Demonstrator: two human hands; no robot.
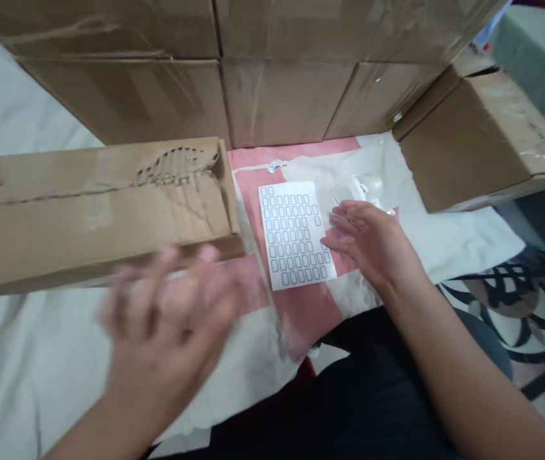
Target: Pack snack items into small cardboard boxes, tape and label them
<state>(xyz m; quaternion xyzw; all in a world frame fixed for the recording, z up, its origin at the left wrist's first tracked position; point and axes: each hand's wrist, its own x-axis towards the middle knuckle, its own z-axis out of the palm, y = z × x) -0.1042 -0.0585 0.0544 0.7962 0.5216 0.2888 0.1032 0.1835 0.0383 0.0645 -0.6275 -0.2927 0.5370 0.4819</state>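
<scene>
A white sheet of small blue-outlined labels [294,233] lies on pink and white cloth [301,313] in front of me. My right hand [365,239] rests on the cloth just right of the sheet, fingers bent and touching its edge. Whether it holds anything is unclear. My left hand [171,319] hovers low at the left, smeared by motion, with fingers spread. It is near the front of a long torn cardboard box [90,211] and holds nothing that I can see. Small clear plastic items [365,186] lie beyond my right hand.
Stacked brown cardboard boxes [262,70] form a wall at the back. Another carton [483,140] sits at the right. A patterned rug [516,313] shows at the lower right, and white fabric [8,358] covers the left.
</scene>
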